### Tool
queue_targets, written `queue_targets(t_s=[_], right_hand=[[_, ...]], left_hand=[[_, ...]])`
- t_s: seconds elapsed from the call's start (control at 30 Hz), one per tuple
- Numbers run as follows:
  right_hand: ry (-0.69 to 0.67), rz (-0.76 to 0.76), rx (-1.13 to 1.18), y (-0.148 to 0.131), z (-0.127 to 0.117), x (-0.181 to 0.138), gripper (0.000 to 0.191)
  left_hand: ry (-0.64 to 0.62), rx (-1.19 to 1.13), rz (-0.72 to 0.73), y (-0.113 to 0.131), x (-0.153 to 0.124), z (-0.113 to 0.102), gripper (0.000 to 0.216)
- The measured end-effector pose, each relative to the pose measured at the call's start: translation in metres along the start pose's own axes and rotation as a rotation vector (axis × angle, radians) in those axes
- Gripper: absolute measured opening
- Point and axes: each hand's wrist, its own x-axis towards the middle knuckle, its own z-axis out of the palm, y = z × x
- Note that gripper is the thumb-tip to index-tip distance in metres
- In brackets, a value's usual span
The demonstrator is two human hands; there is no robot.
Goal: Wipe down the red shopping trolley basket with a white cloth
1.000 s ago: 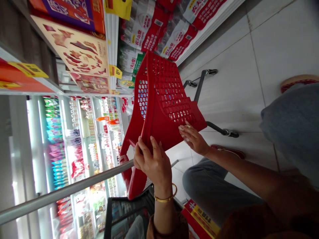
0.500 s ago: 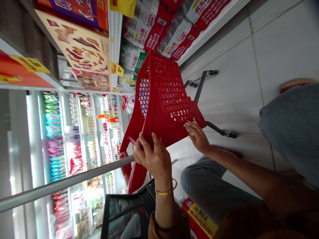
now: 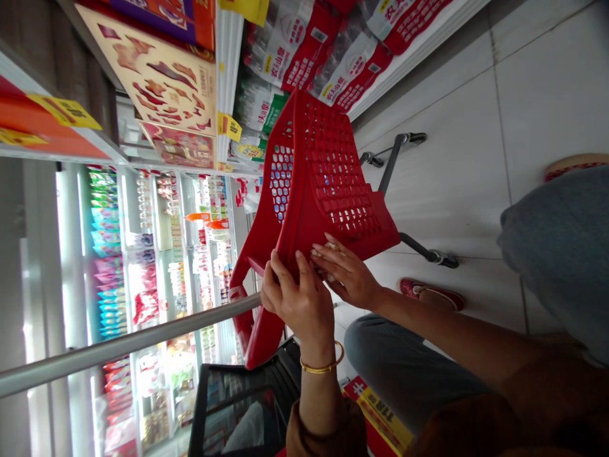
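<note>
A red plastic shopping basket with perforated walls is held up, tipped on its side, in front of a shop shelf. My left hand, with a gold bangle at the wrist, is closed on the basket's rim. My right hand lies just beside it, with fingers stretched out and resting on the basket's solid lower edge. The two hands almost touch.
A grey wheeled cart frame stands on the white tiled floor behind the basket. A metal bar crosses the view. Shelves hold bottled-water packs and gift boxes; lit display cases stand beyond. A black basket sits near my knee.
My right hand has slid along the basket's lower edge from its far corner to right beside my left hand. The basket has shifted slightly; my left hand keeps its grip.
</note>
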Motion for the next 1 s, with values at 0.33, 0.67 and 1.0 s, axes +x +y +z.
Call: queue_targets(t_s=[0.33, 0.67, 1.0], right_hand=[[0.005, 0.030, 0.008, 0.030, -0.002, -0.028, 0.052], [-0.036, 0.035, -0.075, 0.049, -0.002, -0.048, 0.059], [-0.002, 0.095, -0.090, 0.079, -0.007, -0.073, 0.050]], left_hand=[[0.024, -0.001, -0.009, 0.001, -0.001, 0.001, 0.028], [0.049, 0.034, 0.003, -0.003, -0.001, 0.005, 0.027], [0.016, -0.016, -0.042, -0.006, -0.003, 0.007, 0.027]])
